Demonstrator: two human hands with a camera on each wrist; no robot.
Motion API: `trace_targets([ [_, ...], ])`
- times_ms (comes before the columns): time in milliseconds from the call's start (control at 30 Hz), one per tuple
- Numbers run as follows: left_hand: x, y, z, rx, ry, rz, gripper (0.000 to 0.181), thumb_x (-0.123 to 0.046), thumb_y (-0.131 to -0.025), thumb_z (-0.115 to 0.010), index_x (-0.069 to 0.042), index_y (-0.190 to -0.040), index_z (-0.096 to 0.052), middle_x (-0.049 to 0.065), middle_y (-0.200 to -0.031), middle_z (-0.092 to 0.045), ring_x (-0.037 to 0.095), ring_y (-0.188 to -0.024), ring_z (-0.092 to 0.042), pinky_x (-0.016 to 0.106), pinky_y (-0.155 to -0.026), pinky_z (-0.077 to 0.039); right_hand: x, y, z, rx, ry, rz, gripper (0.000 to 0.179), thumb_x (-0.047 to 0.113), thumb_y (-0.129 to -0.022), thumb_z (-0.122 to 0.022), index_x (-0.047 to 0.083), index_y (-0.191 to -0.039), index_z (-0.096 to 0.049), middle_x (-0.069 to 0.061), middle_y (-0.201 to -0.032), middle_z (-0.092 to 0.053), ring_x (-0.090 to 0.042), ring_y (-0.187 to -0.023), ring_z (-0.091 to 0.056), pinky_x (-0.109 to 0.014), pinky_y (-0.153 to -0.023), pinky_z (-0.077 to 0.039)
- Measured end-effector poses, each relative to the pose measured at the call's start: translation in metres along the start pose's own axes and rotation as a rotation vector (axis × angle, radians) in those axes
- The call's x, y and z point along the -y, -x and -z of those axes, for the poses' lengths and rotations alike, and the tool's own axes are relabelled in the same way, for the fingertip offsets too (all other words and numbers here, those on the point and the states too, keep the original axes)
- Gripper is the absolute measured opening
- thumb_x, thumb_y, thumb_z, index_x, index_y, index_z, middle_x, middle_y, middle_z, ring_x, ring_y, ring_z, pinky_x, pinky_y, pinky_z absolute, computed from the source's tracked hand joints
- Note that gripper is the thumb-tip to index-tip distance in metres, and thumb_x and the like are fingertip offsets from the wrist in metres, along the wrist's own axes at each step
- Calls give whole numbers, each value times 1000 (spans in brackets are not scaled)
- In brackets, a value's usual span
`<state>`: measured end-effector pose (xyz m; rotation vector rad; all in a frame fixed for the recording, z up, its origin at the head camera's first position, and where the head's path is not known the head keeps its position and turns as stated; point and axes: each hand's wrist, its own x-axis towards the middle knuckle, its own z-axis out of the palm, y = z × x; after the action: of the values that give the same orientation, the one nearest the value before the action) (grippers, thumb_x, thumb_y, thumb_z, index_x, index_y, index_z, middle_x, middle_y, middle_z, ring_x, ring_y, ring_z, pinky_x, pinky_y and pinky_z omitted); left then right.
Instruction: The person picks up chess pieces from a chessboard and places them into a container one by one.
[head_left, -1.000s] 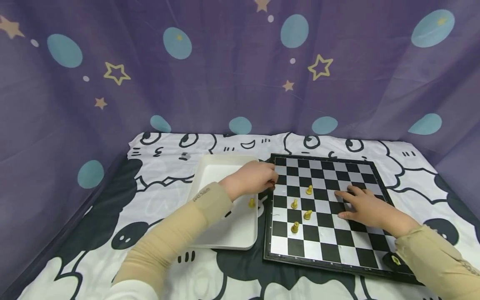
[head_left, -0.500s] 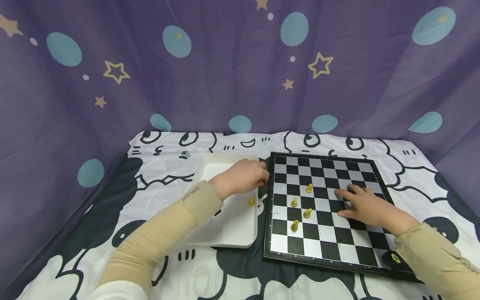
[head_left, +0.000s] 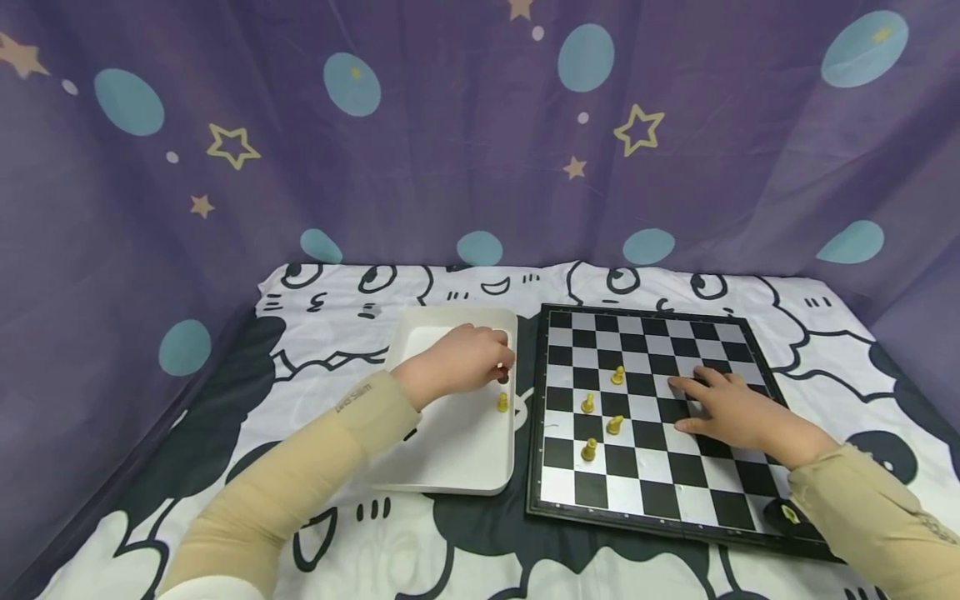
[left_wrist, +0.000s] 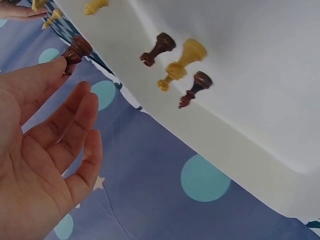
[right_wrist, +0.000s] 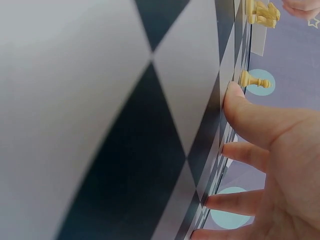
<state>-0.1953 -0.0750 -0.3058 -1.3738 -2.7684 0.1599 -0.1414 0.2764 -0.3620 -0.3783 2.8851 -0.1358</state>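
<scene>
My left hand (head_left: 461, 358) is over the white tray (head_left: 450, 467), palm turned in. In the left wrist view its thumb and forefinger pinch a dark brown chess piece (left_wrist: 79, 49) by the top; which kind cannot be told. Its other fingers are loosely bent. Inside the tray lie two dark brown pieces (left_wrist: 201, 81) and a tall yellow piece (left_wrist: 190, 54), with another yellow piece (head_left: 502, 402) near the right wall. On the chessboard (head_left: 660, 508), my right hand (head_left: 731, 417) rests its spread fingertips, holding nothing. Several yellow pieces, among them a pawn (right_wrist: 255, 80), stand left of it.
A small dark object with a yellow mark (head_left: 789, 518) sits at the board's near right corner, by the right sleeve. The cartoon-print cloth (head_left: 390, 550) covers the table. A purple curtain (head_left: 465, 167) hangs behind.
My left hand has moved left from the board's left edge to above the tray, carrying the dark brown chess piece. The right hand and the pieces on the board have stayed put.
</scene>
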Motion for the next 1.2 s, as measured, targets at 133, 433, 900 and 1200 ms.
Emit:
trace_targets([
  [133,3,6,-3,0,-2,-5,5,-17,-85,-69,-21,-84,-72,-2,-81,-60,17,-73,-60,34,-64,-46,0,0,-1,2,-1,2,76,58,-79,-64,9,-136,-50,-38,-135,-37,-63,-116,-37,-70,-84,-38],
  [433,5,14,-11,33,11,18,4,-19,-83,-72,-21,-86,-74,-1,-92,-64,17,-81,-63,35,-68,-49,0,0,-1,-5,-2,3,76,57,-79,-64,9,-136,-50,-38,-135,-37,-64,-116,-37,-71,-84,-38],
  [900,8,17,-24,70,26,55,4,-17,-79,-74,-20,-79,-72,-1,-87,-65,17,-78,-62,36,-69,-49,-1,-1,0,29,-2,-14,77,59,-79,-63,10,-137,-49,-37,-137,-35,-63,-118,-36,-71,-85,-38],
  [1200,9,17,-28,86,3,47,7,-17,-81,-73,-19,-75,-70,-1,-82,-63,16,-71,-57,34,-66,-48,-2,-2,1,27,-2,-7,78,60,-79,-62,10,-137,-48,-38,-136,-36,-64,-117,-36,-71,-85,-38],
])
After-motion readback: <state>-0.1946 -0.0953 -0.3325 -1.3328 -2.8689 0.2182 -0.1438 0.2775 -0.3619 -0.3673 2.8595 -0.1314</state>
